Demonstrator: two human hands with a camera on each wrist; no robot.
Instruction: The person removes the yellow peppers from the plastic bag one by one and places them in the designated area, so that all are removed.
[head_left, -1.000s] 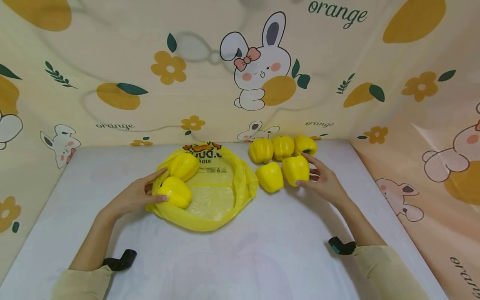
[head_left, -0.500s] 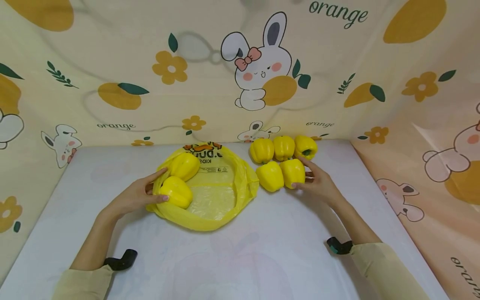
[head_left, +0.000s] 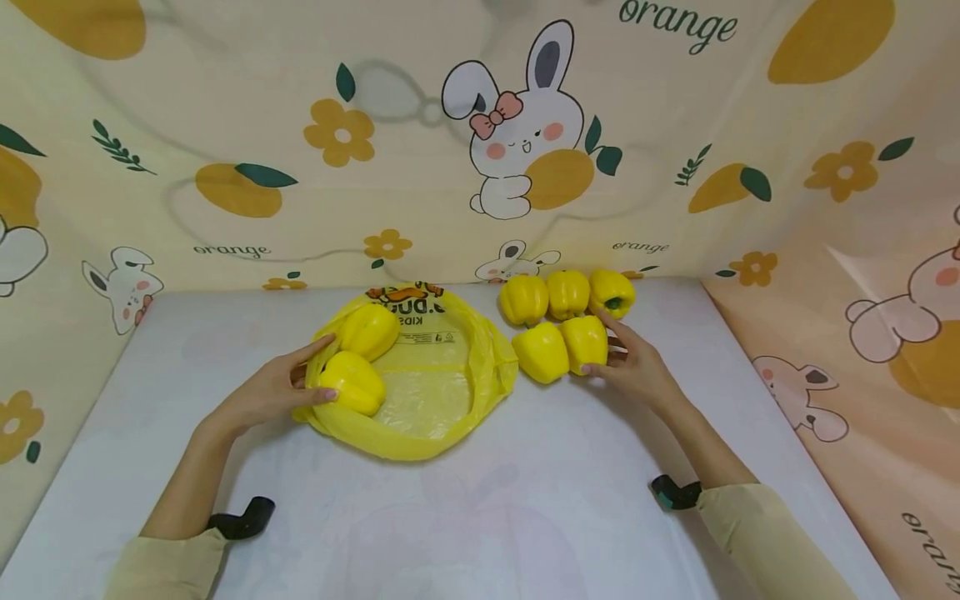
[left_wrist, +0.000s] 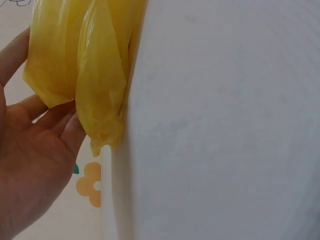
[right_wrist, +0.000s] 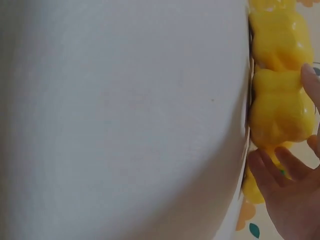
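A yellow plastic bag (head_left: 420, 442) lies with its mouth wide on the table, two yellow bell peppers (head_left: 352, 383) at its left side. My left hand (head_left: 273, 387) holds the bag's left edge, thumb in front and fingers at the back beside those peppers. In the left wrist view, gathered plastic (left_wrist: 100, 75) lies between thumb and fingers. My right hand (head_left: 633, 362) holds another yellow bell pepper (head_left: 583, 346) between thumb and fingers. That pepper stands against its left neighbour (head_left: 542, 354). The right wrist view has the thumb at the same pepper (right_wrist: 281, 107).
Behind the front pair, a row of three yellow bell peppers (head_left: 567, 296) stands near the back of the white table (head_left: 465, 525). A printed cloth (head_left: 405, 192) with rabbits and flowers hangs behind and at the sides.
My right hand has brought its bell pepper a little left, up against the neighbouring pepper. My left hand and the bag have stayed in place.
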